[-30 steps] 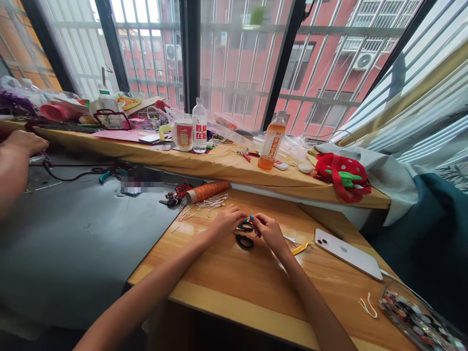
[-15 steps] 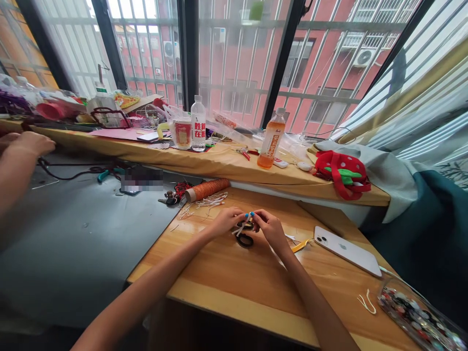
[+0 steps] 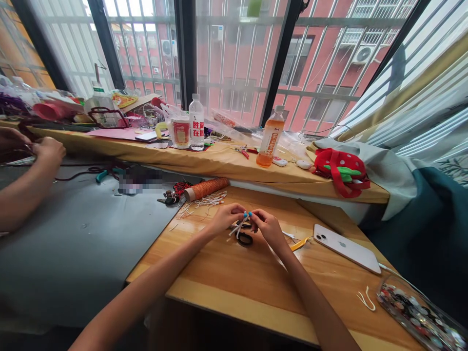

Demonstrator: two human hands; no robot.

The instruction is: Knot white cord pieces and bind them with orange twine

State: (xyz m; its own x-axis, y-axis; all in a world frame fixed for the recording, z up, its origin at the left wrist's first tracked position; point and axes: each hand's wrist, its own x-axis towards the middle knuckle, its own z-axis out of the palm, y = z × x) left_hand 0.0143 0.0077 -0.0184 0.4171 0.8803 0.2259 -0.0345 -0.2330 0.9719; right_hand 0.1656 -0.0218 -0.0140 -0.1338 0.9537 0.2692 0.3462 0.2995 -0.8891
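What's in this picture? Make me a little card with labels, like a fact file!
Place: wooden table beside a barred window
Left hand: pinches white string
Right hand: pinches it too, fingertips meeting the left's
Under the hands: black scissors
To the right: white phone, face down
Behind: spool of orange thread
On the ledge: water bottle, orange drink bottle, strawberry bag
Far left: another person's hands over a grey table
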